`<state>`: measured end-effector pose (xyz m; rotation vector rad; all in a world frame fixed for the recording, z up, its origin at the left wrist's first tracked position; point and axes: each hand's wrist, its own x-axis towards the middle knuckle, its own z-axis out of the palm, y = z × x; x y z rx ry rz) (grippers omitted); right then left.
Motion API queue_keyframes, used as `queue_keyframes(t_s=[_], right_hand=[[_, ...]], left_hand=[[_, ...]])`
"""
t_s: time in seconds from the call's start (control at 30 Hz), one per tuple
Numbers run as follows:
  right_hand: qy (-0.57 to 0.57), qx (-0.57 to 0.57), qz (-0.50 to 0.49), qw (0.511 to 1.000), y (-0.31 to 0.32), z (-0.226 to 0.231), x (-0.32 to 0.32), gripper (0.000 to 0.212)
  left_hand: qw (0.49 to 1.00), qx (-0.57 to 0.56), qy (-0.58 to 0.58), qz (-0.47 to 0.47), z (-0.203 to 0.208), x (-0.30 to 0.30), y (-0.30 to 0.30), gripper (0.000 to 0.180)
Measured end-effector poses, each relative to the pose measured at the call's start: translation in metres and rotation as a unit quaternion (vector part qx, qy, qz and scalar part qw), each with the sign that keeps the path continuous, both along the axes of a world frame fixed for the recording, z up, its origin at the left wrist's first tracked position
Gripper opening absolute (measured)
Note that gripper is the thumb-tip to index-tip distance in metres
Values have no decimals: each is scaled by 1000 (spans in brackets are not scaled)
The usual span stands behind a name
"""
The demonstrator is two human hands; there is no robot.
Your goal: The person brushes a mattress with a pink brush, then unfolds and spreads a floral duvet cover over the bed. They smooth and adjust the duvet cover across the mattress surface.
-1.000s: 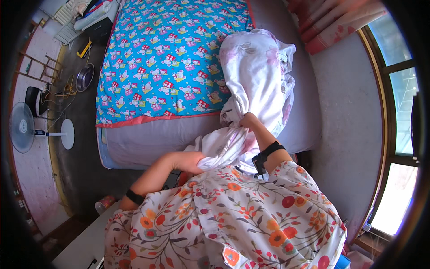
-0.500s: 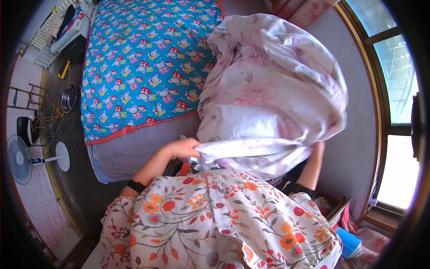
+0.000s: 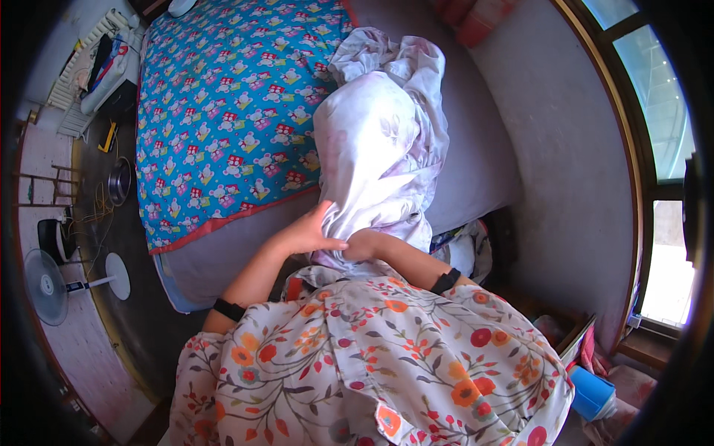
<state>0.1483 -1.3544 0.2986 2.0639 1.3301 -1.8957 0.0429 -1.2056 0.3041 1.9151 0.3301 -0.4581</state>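
Observation:
A thin white bed sheet (image 3: 372, 141) with faint pink and purple flowers lies bunched lengthwise across the bed, its near end drawn up to my waist. My right hand (image 3: 364, 244) has crossed to the middle and grips the near edge of the sheet, its fingertips mostly hidden. Right beside it, my left hand (image 3: 303, 232) is at the sheet's left side, thumb and fingers spread apart. The two hands nearly touch.
A blue quilt (image 3: 230, 111) with cartoon mice and a red border covers the bed's left part. Bare grey mattress (image 3: 476, 149) shows at right, beside the wall. On the left floor are a fan (image 3: 46, 286), a metal basin (image 3: 119, 181) and cords. A blue container (image 3: 591, 390) stands at lower right.
The billowing sheet has collapsed and folded over toward the left, uncovering the mattress by the wall. My right hand has swung left to meet my left hand, whose fingers have opened.

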Motion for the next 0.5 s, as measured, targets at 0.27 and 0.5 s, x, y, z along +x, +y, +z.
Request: queue_keyframes(t_s=[0.27,0.5], right_hand=[[204,27,-421,884,-58,-55,92,69],[489,124,-589,631,-14,-58,77,63]], left_hand=[[989,-53,5,136,-3,-18,6,57],[975,-167,-6,146,23,8,-29,71]])
